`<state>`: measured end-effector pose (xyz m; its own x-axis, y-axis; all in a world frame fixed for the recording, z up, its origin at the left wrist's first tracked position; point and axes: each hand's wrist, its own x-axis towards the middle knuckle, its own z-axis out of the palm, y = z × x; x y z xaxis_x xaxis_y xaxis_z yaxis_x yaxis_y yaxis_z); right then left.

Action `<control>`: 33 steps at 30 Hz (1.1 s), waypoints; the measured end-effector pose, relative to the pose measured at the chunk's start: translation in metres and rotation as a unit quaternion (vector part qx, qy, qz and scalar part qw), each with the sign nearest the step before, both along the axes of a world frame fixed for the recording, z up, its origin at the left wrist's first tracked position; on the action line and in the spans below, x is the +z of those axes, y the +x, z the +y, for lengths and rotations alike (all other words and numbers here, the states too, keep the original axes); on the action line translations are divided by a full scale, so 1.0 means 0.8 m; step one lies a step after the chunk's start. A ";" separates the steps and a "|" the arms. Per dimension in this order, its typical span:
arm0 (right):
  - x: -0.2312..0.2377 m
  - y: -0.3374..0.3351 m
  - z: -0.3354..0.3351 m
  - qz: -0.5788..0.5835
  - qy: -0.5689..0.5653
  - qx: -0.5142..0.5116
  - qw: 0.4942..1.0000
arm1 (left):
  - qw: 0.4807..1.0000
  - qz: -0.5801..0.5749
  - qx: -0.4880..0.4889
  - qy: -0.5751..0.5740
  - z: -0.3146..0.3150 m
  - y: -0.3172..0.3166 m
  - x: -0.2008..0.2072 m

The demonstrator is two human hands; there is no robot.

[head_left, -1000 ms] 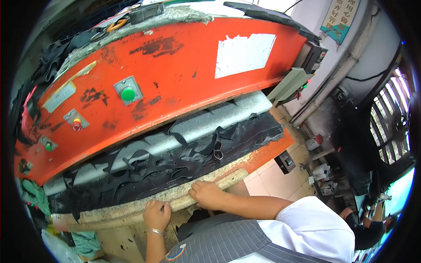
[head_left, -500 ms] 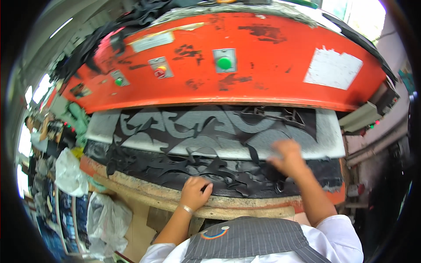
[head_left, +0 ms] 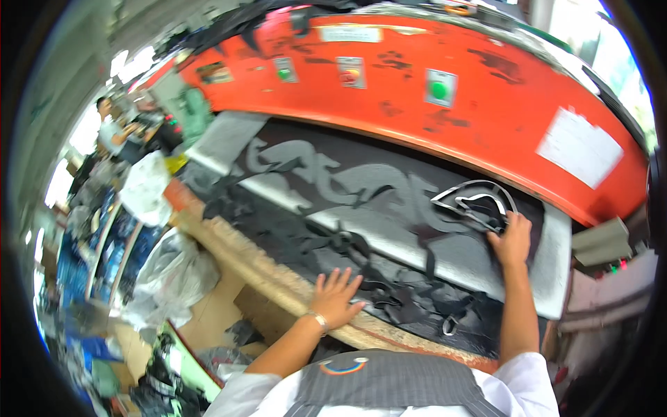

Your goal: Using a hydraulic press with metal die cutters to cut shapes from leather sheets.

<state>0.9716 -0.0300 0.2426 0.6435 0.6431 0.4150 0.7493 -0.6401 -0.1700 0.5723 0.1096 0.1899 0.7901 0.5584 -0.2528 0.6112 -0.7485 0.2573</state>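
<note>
My right hand (head_left: 512, 240) reaches in under the machine's front. Its fingers are closed on the right end of a metal-strip cutting die (head_left: 486, 196) with a curved outline. The die lies on a thin black sheet (head_left: 379, 154) full of curved cut-outs, through which a pale grey cutting board (head_left: 558, 243) shows. My left hand (head_left: 335, 300), fingers spread and holding nothing, lies at the worn front edge, beside black scraps (head_left: 340, 243) heaped along the front strip.
The red machine beam (head_left: 389, 76) spans the far side, with a green button (head_left: 438, 90) and a red button (head_left: 349, 76). White plastic bags (head_left: 174, 271) stand at left. Another person (head_left: 114, 132) is in the far left background. Dark material hangs over the beam's top.
My right hand has moved farther in and taken hold of the die. My left hand has opened from a curled shape. The whole view has turned and shifted.
</note>
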 end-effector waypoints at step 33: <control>-0.029 -0.318 0.086 0.167 -0.217 0.187 0.944 | 0.895 -0.303 -0.103 -0.311 0.212 -0.113 0.014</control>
<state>0.7176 0.0389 0.2192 0.3863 0.9139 -0.1244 0.8875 -0.4051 -0.2197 0.4817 0.2790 0.2012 0.9574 0.2851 0.0452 0.0843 -0.4260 0.9008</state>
